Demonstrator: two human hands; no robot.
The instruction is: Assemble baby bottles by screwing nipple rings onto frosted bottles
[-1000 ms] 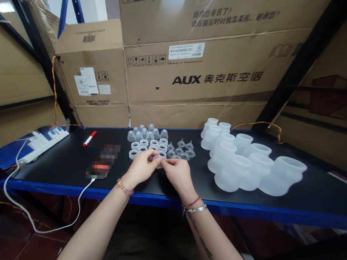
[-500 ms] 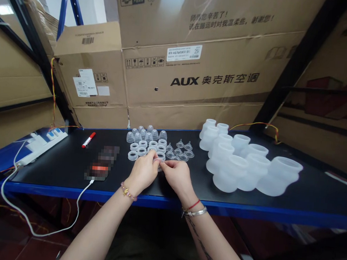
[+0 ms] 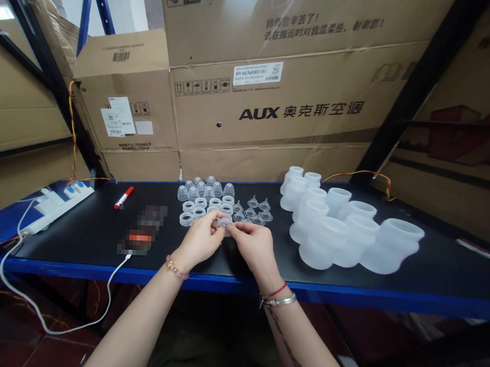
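Note:
My left hand [image 3: 203, 235] and my right hand [image 3: 253, 244] meet over the black tabletop, fingers closed on a clear bottle collar ring [image 3: 225, 224] between them. Fingers cover part of the ring, and whether a nipple sits inside it I cannot tell. Just beyond stand several white collar rings [image 3: 199, 213] in rows. Behind these are clear dome caps [image 3: 209, 192]. Silicone bottle nipples [image 3: 264, 205] lie to the right of the rings, past my right hand. Frosted wide-mouth bottles [image 3: 326, 242] stand upright in a group farther right.
A red and white marker [image 3: 124, 197] and a blurred phone [image 3: 139, 238] on a white cable [image 3: 112, 286] lie left. A power strip [image 3: 60, 209] sits at the left edge. Cardboard boxes [image 3: 214, 149] wall the back. The blue shelf edge [image 3: 231, 284] runs in front.
My right hand has turned slightly and its fingers have shifted on the ring, which shows more now. My left hand has moved slightly left. The view has shifted a little.

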